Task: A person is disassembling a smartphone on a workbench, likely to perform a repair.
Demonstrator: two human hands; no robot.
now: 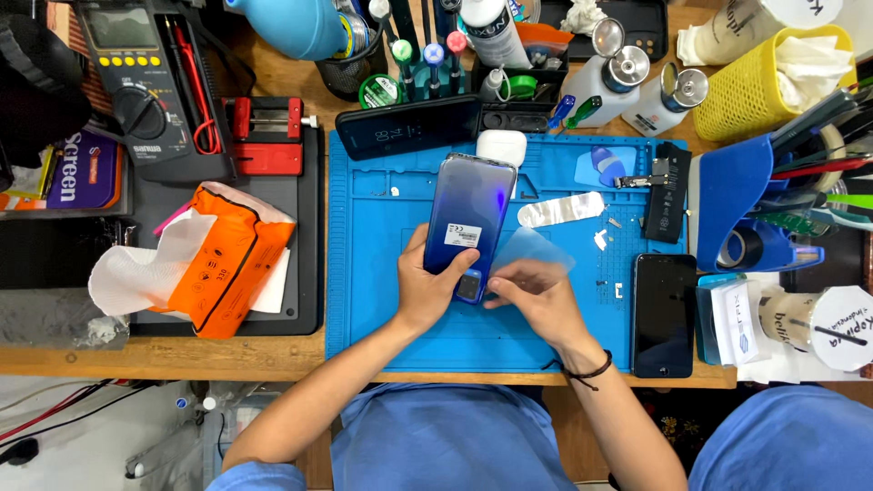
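Over the blue repair mat [382, 300], both hands on a blue smartphone [468, 214], back side up.

Phone long axis runs near-far, slightly tilted, camera end toward the person, small white rectangular label on its back. Left hand [423, 286] wraps the phone's lower left edge, fingers curled. Right hand [536, 295] pinches a clear film sheet [532, 250] just right of the phone. Left of the mat: orange pouch [232, 264] on white tissue. Right of the mat's near corner: black phone [664, 314], screen up. Beyond the mat: yellow basket [750, 86], multimeter [136, 77].
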